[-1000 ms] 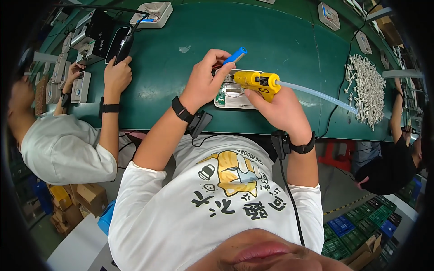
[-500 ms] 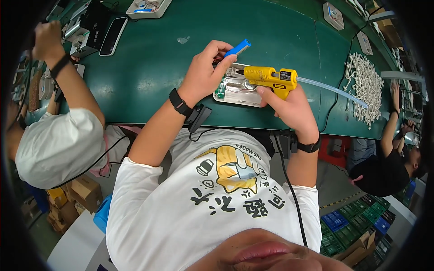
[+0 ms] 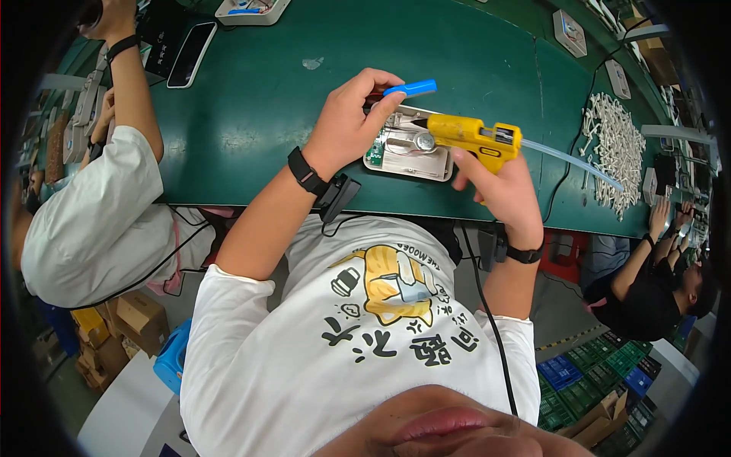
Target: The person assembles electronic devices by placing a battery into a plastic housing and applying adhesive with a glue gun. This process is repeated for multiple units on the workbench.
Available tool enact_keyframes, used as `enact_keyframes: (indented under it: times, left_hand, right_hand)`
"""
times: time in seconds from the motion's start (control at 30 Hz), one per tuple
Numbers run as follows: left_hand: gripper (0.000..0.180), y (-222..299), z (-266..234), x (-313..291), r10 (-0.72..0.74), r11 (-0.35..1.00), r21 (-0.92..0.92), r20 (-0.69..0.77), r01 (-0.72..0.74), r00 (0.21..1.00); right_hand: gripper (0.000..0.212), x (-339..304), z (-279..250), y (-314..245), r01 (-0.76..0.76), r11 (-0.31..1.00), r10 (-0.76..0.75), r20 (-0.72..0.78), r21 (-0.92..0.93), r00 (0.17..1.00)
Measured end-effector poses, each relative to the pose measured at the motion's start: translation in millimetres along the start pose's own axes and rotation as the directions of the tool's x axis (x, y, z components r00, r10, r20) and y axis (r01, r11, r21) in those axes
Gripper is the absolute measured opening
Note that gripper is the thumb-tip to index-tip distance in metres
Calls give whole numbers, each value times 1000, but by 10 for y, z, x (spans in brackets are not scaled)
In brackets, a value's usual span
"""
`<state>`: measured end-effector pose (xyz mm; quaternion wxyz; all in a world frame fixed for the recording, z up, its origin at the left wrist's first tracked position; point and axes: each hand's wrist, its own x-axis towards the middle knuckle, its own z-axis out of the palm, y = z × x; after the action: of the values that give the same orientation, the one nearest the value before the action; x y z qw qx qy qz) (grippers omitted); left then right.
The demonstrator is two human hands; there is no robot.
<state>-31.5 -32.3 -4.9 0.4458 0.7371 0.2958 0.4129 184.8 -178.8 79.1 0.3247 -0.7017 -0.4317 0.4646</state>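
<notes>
My left hand (image 3: 349,120) pinches a blue cylindrical battery (image 3: 415,88) between thumb and fingers, above the far edge of an opened white plastic housing (image 3: 415,169). Inside that housing are a small green circuit board (image 3: 377,154), wires and a round silvery part (image 3: 423,142). A yellow hot glue gun (image 3: 464,133) is gripped in my right hand (image 3: 504,190). Its dark nozzle points left over the housing's right part, just below the battery. From the gun's rear a long translucent glue stick (image 3: 575,164) runs out to the right. My left fingertips are partly hidden behind the battery.
White small parts lie heaped (image 3: 615,156) on the green table (image 3: 251,137) at right, beside a black cable. A phone (image 3: 192,55) lies at far left, near another open housing (image 3: 253,15). One co-worker sits close on the left; others work at far right.
The glue gun has moved slightly right, drawing its nozzle back. My left hand has tipped the battery from a steep slant to nearly level. The left co-worker's arm has shifted.
</notes>
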Motion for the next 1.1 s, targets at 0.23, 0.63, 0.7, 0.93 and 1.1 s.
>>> enact_keyframes:
  times: [0.23, 0.63, 0.7, 0.93, 1.1]
  left_hand:
    - [16, 65, -37, 49, 141, 981, 129, 23, -143, 990]
    - [13, 59, -24, 120, 148, 979, 132, 54, -154, 988]
    - [13, 55, -28, 117, 152, 979, 131, 52, -157, 987]
    - [13, 54, -47, 125, 139, 981, 130, 59, -146, 989]
    - [14, 62, -55, 130, 120, 984, 126, 63, -127, 991]
  right_hand:
    - [34, -143, -87, 213, -7, 998, 16, -138, 65, 990]
    - [30, -46, -63, 247, 32, 999, -26, -232, 23, 972]
    - [30, -46, -56, 253, 52, 998, -44, -233, 28, 972]
    - [32, -78, -41, 225, 40, 999, -36, -222, 17, 974]
    - [33, -113, -53, 228, 34, 999, -33, -226, 2, 973]
